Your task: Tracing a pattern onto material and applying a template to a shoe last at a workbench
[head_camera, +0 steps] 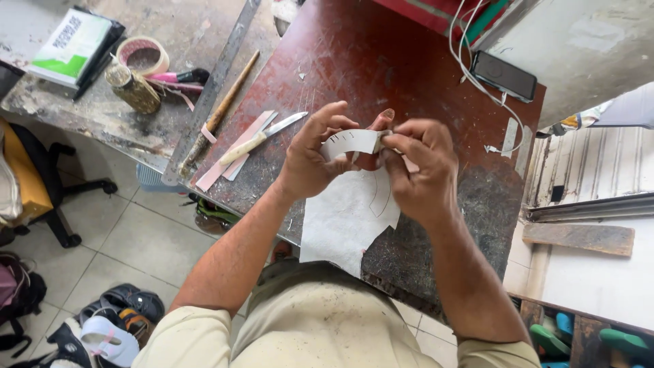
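From my remote view, my left hand (310, 160) and right hand (419, 167) both pinch a curved white cut-out strip (351, 142) between closed fingers, raised just above the larger white sheet (347, 218) lying on the dark red table (381, 61). I judge the thin strip could crease or tear if the two grips pull against each other, and the knife (262, 138) lies loose nearby. Whatever small thing the right fingers press at the strip's end is hidden.
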